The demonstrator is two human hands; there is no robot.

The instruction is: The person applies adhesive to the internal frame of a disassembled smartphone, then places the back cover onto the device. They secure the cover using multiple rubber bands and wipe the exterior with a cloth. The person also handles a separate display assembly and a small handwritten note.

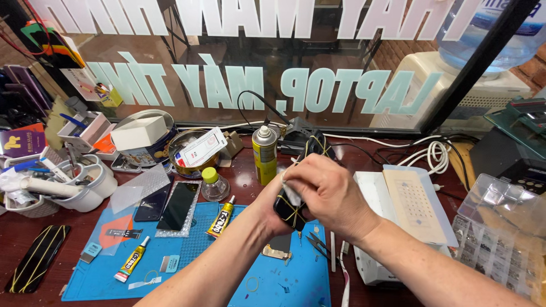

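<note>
My left hand (pixel 266 209) holds a black phone (pixel 288 211) wrapped in yellow rubber bands, tilted upright above the blue work mat (pixel 193 250). My right hand (pixel 327 190) comes over the top of the phone and presses a small white wipe (pixel 291 193) against its edge. Both forearms reach in from the bottom of the view. Most of the phone is hidden by my hands.
Two yellow glue tubes (pixel 220 218) (pixel 131 266) lie on the mat beside two dark phones (pixel 177 206). A spray can (pixel 264 154), a small bottle (pixel 214 185), tweezers (pixel 318 244), tins and tool cups crowd the back. A white box (pixel 409 204) and clear parts organiser (pixel 500 227) sit at right.
</note>
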